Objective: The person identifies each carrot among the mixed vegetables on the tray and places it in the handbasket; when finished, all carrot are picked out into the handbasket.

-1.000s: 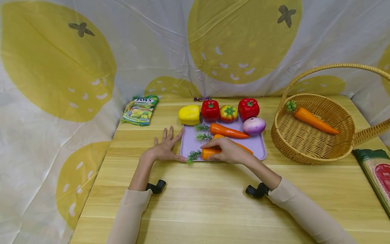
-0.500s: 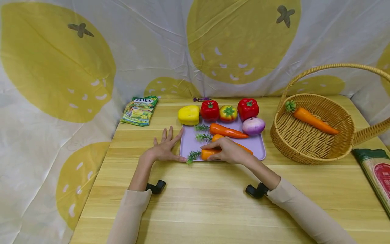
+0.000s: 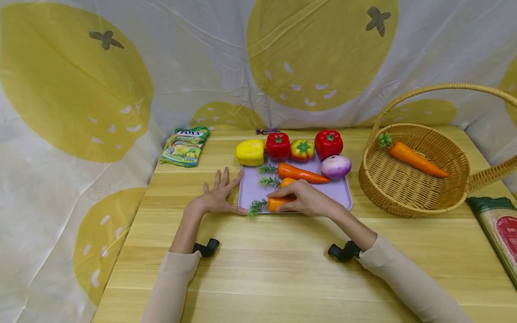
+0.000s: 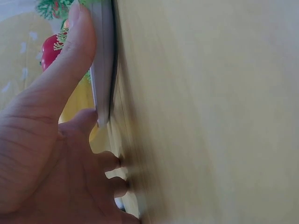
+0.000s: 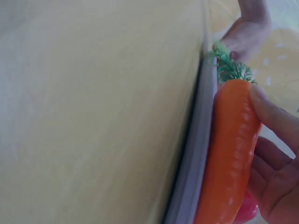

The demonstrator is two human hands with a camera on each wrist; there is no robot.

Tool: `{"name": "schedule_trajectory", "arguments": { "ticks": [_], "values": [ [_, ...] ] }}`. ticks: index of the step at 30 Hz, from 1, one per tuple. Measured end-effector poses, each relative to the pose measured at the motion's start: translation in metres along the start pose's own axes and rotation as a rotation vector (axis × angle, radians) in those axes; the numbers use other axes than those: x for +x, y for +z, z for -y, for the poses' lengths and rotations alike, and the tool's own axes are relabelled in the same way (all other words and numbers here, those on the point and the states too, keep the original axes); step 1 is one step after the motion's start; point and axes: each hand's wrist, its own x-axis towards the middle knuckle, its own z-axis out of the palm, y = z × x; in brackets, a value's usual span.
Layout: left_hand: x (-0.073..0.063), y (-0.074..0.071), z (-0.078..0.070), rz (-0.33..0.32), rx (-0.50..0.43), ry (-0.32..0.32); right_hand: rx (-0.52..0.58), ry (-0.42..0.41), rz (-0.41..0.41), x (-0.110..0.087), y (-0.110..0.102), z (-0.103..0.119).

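My right hand [image 3: 308, 199] grips an orange carrot [image 3: 277, 204] with a green leafy top at the front of a lilac tray [image 3: 251, 186]. In the right wrist view, the thumb lies along the side of this carrot [image 5: 233, 144], which lies by the tray's front wall. My left hand [image 3: 218, 197] has its fingers spread at the tray's left end, the thumb by the front left corner and the index finger along the side. Behind the gripped carrot lie a second carrot [image 3: 287, 181], partly hidden by my right hand, and a third carrot [image 3: 303, 173].
Along the tray's back are a yellow pepper [image 3: 250, 152], two red peppers [image 3: 278, 146], a tomato [image 3: 302, 150] and a purple onion [image 3: 336, 166]. A wicker basket [image 3: 371, 193] holding another carrot stands right, near a green-and-red packet [image 3: 494, 220]. A candy bag [image 3: 186, 146] lies back left.
The right hand and forearm have shifted slightly to the right, and the hand now covers the second carrot's tip. The left hand stays put.
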Motion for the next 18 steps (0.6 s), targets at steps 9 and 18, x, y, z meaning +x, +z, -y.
{"name": "schedule_trajectory", "arguments": {
  "ticks": [9,18],
  "values": [
    [-0.001,0.0,0.001,0.002,-0.004,0.003,0.04,0.067,0.004,-0.012,-0.019,0.011],
    [-0.001,0.0,0.0,0.006,-0.01,0.009,0.029,0.057,-0.096,-0.033,-0.058,0.017]
  ]
}}
